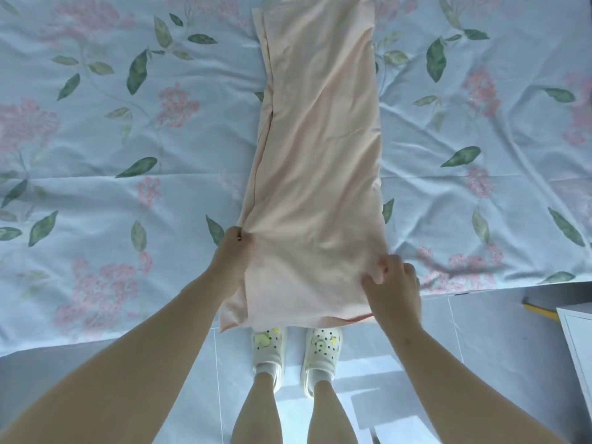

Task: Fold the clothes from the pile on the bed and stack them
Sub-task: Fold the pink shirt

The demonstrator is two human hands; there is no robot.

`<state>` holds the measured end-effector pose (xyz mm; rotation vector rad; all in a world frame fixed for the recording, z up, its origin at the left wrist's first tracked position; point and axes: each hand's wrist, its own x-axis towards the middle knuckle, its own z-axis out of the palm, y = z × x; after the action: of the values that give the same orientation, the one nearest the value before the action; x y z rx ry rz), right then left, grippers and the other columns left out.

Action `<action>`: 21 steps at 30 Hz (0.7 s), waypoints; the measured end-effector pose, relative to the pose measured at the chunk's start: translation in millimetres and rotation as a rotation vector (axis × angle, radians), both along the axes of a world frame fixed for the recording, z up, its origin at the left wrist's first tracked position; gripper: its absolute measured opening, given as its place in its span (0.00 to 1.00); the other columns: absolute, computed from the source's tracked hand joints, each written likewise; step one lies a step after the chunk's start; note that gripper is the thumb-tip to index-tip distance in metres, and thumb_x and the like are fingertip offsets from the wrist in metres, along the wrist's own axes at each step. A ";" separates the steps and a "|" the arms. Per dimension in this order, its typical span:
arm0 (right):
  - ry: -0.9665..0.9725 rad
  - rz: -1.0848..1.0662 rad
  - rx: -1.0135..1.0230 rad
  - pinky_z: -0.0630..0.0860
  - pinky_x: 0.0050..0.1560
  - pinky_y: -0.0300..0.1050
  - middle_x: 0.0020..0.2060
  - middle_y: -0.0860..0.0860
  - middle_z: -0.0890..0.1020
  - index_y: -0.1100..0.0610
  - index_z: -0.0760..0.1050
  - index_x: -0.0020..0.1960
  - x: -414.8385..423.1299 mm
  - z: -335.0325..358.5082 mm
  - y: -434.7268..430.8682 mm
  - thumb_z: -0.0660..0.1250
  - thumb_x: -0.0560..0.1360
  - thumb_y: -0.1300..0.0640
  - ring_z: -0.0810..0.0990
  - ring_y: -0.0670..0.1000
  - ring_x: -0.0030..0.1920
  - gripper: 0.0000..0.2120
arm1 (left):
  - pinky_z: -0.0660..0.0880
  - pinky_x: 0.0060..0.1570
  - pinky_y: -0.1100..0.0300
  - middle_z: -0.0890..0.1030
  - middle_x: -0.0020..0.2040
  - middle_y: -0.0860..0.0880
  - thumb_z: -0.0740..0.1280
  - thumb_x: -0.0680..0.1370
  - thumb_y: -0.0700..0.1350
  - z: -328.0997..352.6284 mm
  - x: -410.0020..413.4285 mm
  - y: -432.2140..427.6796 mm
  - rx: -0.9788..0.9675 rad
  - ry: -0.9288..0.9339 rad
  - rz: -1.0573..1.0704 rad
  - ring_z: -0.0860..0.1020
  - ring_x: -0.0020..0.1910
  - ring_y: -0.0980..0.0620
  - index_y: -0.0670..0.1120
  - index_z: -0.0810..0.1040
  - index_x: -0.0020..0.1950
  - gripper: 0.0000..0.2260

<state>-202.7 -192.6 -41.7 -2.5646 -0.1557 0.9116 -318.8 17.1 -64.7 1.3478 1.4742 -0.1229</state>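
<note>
A long pale-peach garment [317,155], folded lengthwise into a narrow strip, lies on the bed [128,139], near end overhanging

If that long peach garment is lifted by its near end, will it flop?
Probably floppy: the peach garment wrinkles softly where the left hand and right hand pinch it, and its near end droops over the bed edge. Likely light; it looks thin. Its folded layers may shift.

white clogs [269,347] with charms on pale floor tiles [480,344]; white cabinet corner [578,344] at right, yellow strip [538,310] beside it.
</note>
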 end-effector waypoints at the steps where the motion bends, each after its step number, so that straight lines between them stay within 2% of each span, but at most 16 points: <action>1: 0.041 -0.005 0.006 0.71 0.51 0.49 0.52 0.54 0.72 0.56 0.69 0.57 -0.4 -3.2 -6.3 0.67 0.73 0.57 0.72 0.57 0.53 0.14 | 0.72 0.42 0.55 0.74 0.44 0.45 0.55 0.81 0.44 2.1 -1.8 -0.9 0.057 -0.004 0.047 0.73 0.40 0.47 0.49 0.69 0.48 0.04; 3: 0.124 0.014 0.033 0.69 0.46 0.47 0.50 0.54 0.72 0.57 0.68 0.56 -9.4 -9.1 -16.2 0.69 0.73 0.55 0.72 0.55 0.49 0.15 | 0.70 0.40 0.57 0.72 0.47 0.46 0.57 0.82 0.47 3.6 -7.1 -4.3 0.041 -0.026 0.022 0.72 0.39 0.50 0.48 0.66 0.55 0.05; 6: 0.181 -0.068 0.082 0.71 0.41 0.47 0.45 0.52 0.76 0.55 0.66 0.54 -24.1 -8.7 -26.2 0.68 0.72 0.59 0.76 0.54 0.43 0.14 | 0.74 0.55 0.53 0.71 0.62 0.49 0.68 0.77 0.48 8.1 -17.9 -12.0 -0.229 -0.003 -0.211 0.75 0.56 0.46 0.48 0.61 0.71 0.26; 7: 0.219 -0.109 0.085 0.71 0.37 0.46 0.42 0.51 0.78 0.54 0.66 0.53 -27.2 -6.4 -29.2 0.67 0.72 0.60 0.78 0.54 0.40 0.14 | 0.74 0.58 0.51 0.73 0.63 0.48 0.69 0.75 0.46 8.5 -20.7 -12.8 -0.261 0.025 -0.273 0.75 0.58 0.46 0.47 0.63 0.71 0.26; 9: 0.269 -0.084 0.057 0.69 0.33 0.43 0.37 0.48 0.79 0.53 0.68 0.52 -31.1 -1.5 -36.0 0.68 0.72 0.58 0.78 0.49 0.36 0.11 | 0.74 0.57 0.51 0.76 0.58 0.45 0.68 0.75 0.43 9.9 -26.6 -10.0 -0.146 0.054 -0.346 0.76 0.56 0.45 0.45 0.71 0.61 0.15; 11: 0.273 0.016 0.050 0.69 0.33 0.39 0.34 0.46 0.80 0.50 0.72 0.46 -33.7 2.3 -44.1 0.68 0.73 0.53 0.77 0.45 0.36 0.06 | 0.72 0.50 0.54 0.77 0.53 0.45 0.66 0.77 0.43 13.5 -32.8 -3.8 -0.040 0.040 -0.341 0.76 0.54 0.45 0.45 0.73 0.55 0.08; 13: 0.277 0.053 0.110 0.70 0.34 0.35 0.33 0.44 0.80 0.48 0.73 0.41 -39.7 6.9 -51.7 0.70 0.72 0.51 0.78 0.43 0.35 0.07 | 0.72 0.48 0.56 0.78 0.52 0.46 0.67 0.77 0.44 15.5 -41.9 -0.2 -0.026 0.025 -0.325 0.76 0.53 0.45 0.46 0.74 0.55 0.08; 16: 0.264 0.028 0.224 0.70 0.38 0.29 0.35 0.45 0.80 0.49 0.73 0.40 -51.0 7.0 -62.6 0.75 0.68 0.60 0.77 0.43 0.37 0.12 | 0.75 0.52 0.54 0.79 0.53 0.49 0.71 0.75 0.45 19.0 -50.8 -0.7 -0.131 0.013 -0.298 0.77 0.52 0.48 0.49 0.73 0.58 0.13; 19: 0.101 0.051 0.169 0.67 0.38 0.29 0.34 0.49 0.76 0.48 0.68 0.35 -55.6 -4.0 -71.7 0.73 0.67 0.67 0.74 0.47 0.36 0.18 | 0.76 0.52 0.53 0.79 0.53 0.49 0.70 0.75 0.42 17.8 -54.9 -0.1 -0.246 0.052 -0.317 0.78 0.53 0.49 0.48 0.74 0.59 0.14; 21: 0.008 -0.010 0.146 0.66 0.36 0.31 0.31 0.50 0.73 0.50 0.66 0.32 -56.8 -5.7 -72.9 0.71 0.67 0.69 0.71 0.47 0.34 0.19 | 0.75 0.57 0.50 0.79 0.53 0.47 0.69 0.76 0.41 17.7 -56.8 0.6 -0.259 0.052 -0.296 0.78 0.54 0.47 0.45 0.74 0.61 0.14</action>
<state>-259.5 -265.5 -47.4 -2.4249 -0.1990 0.8738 -375.5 17.6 -46.9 1.3476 1.2440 -0.5243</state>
